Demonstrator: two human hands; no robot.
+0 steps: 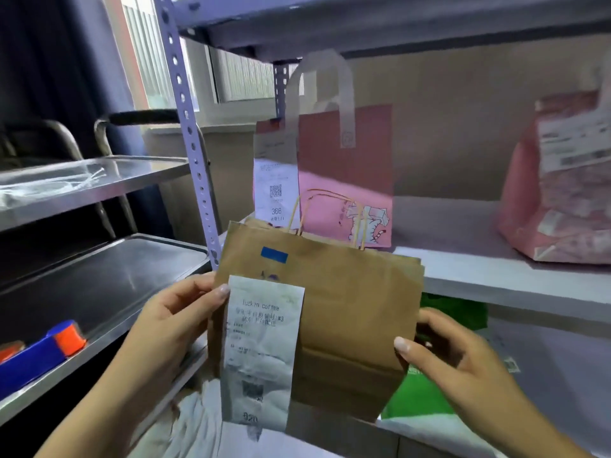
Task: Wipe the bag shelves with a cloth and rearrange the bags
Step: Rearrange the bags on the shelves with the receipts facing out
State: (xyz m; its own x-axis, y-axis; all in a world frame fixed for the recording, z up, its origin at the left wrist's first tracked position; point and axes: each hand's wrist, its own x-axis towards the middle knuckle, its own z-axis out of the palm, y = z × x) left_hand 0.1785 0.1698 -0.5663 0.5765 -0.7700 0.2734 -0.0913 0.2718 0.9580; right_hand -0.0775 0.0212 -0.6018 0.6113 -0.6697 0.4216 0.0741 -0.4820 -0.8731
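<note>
A brown paper bag (350,312) with a blue sticker and a long white receipt (263,352) hangs in front of the shelves, held by both hands. My left hand (172,328) grips its left edge with the thumb on the receipt's top corner. My right hand (449,358) holds the lower right edge. Behind it on the white shelf (496,276) stands a pink tote bag (344,180) with white handles and its own receipt. Further right on that shelf sits a pink plastic bag (558,200) with a label. A white cloth (195,421) lies low, under the brown bag.
A green bag (420,391) lies on the lower shelf behind my right hand. The perforated metal upright (188,127) marks the rack's left edge. To the left stands a steel cart (99,289) with a blue and orange tape dispenser (43,352) on its tray.
</note>
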